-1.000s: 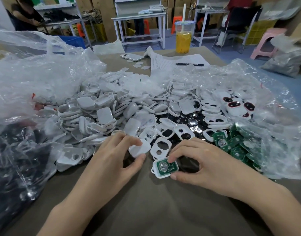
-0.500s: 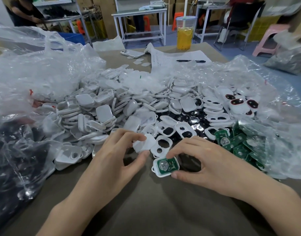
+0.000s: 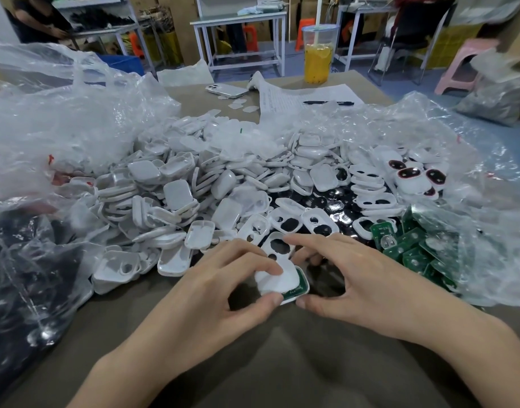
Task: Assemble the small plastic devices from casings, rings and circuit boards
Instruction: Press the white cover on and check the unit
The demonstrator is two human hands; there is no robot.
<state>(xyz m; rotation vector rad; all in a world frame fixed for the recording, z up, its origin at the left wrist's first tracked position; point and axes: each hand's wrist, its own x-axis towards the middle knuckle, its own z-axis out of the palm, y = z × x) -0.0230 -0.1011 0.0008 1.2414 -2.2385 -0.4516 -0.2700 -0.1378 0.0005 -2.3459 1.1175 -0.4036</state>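
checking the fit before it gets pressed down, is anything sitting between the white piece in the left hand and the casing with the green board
Nothing visible. The left hand holds the white piece directly over the casing with the green board, whose edge the right hand steadies. The contact underneath is hidden.

Left hand [image 3: 223, 290] moved right from the heap of white plastic casings [image 3: 176, 187], its translucent white cover piece [image 3: 278, 279] now laid over the green circuit board in its white casing [image 3: 297, 291], formerly uncovered, right hand [image 3: 367, 278] index finger lifted off the board, reaching above it.
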